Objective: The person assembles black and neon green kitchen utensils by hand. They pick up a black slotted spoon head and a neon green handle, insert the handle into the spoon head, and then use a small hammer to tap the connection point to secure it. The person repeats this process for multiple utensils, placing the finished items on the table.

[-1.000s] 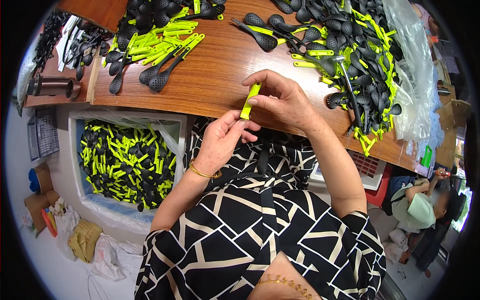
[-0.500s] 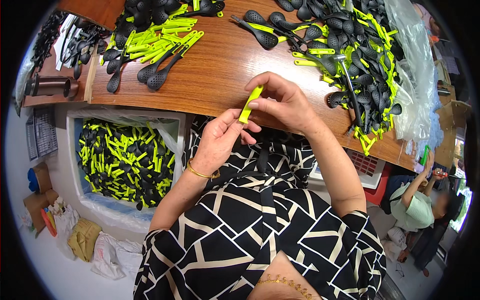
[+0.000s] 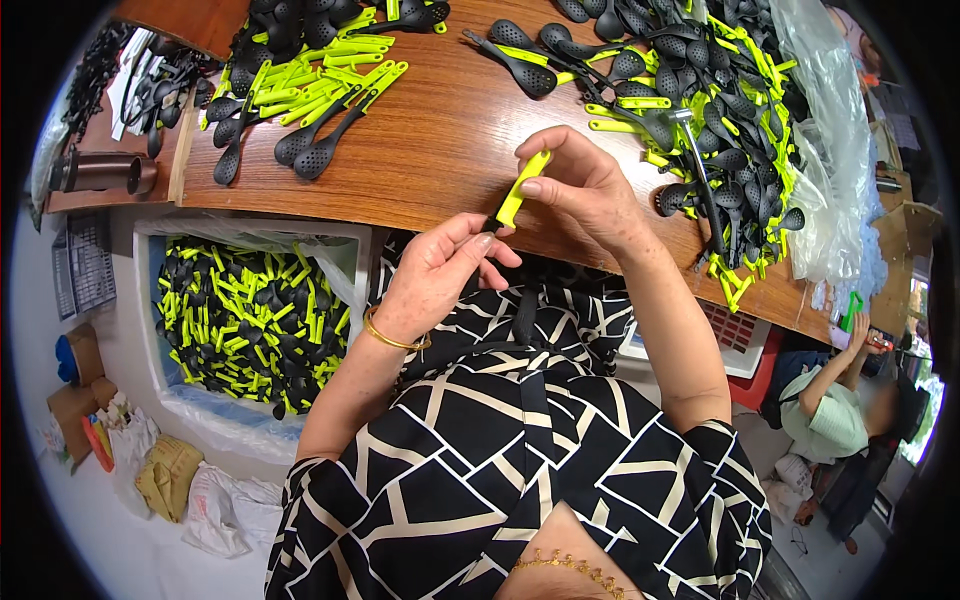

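Above the near edge of the table, my right hand [image 3: 590, 190] pinches a lime-green handle [image 3: 522, 190] between thumb and fingers, tilted with its upper end to the right. At the handle's lower end shows a short black piece [image 3: 491, 225], which my left hand [image 3: 435, 272] grips between thumb and fingertips. The rest of that black piece is hidden by the fingers. To the right lies a big pile of black slotted spoons [image 3: 735, 195] with lime-green handles. A hammer [image 3: 697, 165] with a metal head rests on the pile. Finished-looking slotted spoons [image 3: 318, 158] lie at the left.
Below the table at left stands a plastic-lined bin [image 3: 362, 270] full of green-and-black utensils. A brown metal cylinder [image 3: 115, 174] lies at far left. Clear plastic sheeting [image 3: 835, 200] borders the right pile. At far right, a person [image 3: 830, 405] in pale green holds something red.
My right hand has moved a little up and right with the green handle. The black piece at its lower end now shows by my left fingertips.
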`<action>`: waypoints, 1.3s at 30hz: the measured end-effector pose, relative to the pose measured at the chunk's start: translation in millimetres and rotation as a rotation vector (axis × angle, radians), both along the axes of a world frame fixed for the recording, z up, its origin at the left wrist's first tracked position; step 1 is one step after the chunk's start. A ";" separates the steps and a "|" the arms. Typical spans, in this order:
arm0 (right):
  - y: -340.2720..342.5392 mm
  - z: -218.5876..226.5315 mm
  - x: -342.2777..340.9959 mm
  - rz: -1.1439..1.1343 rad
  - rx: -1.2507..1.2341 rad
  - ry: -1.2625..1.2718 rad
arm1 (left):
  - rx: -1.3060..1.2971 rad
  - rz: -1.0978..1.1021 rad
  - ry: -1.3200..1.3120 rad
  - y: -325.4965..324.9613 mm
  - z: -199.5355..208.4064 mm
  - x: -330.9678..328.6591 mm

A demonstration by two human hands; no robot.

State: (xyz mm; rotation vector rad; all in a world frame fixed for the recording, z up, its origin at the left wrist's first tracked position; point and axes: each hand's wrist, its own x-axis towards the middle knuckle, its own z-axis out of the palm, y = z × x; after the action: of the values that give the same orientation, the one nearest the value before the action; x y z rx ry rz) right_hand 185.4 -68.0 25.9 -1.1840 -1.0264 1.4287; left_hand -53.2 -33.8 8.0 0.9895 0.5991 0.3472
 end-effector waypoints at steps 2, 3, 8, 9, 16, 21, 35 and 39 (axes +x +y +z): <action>1.1 0.1 0.5 0.018 -0.018 -0.038 | -0.006 -0.008 0.003 0.4 1.5 -0.4; 2.4 -2.7 1.2 0.028 -0.024 -0.048 | -0.007 -0.007 0.003 -0.1 0.4 -0.7; -2.1 -6.3 1.7 0.062 -0.016 -0.175 | 0.018 0.028 0.005 -12.5 -4.9 0.8; -3.6 -6.2 0.7 0.072 -0.005 -0.206 | 0.046 0.038 0.028 -17.4 -5.0 -0.2; -13.0 -13.5 -16.6 0.127 0.264 -0.801 | -0.007 0.044 0.095 -37.0 -41.1 -18.9; -10.8 -20.0 -25.4 0.096 0.331 -0.925 | -0.089 0.067 0.145 -31.3 -46.6 -18.7; -18.8 12.8 -13.6 0.195 0.379 -0.950 | 0.054 -0.017 0.138 -23.0 -15.4 -15.5; -22.1 1.2 -12.1 0.216 0.345 -0.968 | 0.063 0.006 0.161 -28.8 -21.6 -11.9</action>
State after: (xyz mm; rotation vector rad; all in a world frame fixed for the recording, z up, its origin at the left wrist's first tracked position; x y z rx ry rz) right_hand 173.3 -90.1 27.1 -1.5526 -2.0124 0.7206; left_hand -65.0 -62.5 -13.6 1.0827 0.7401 0.2945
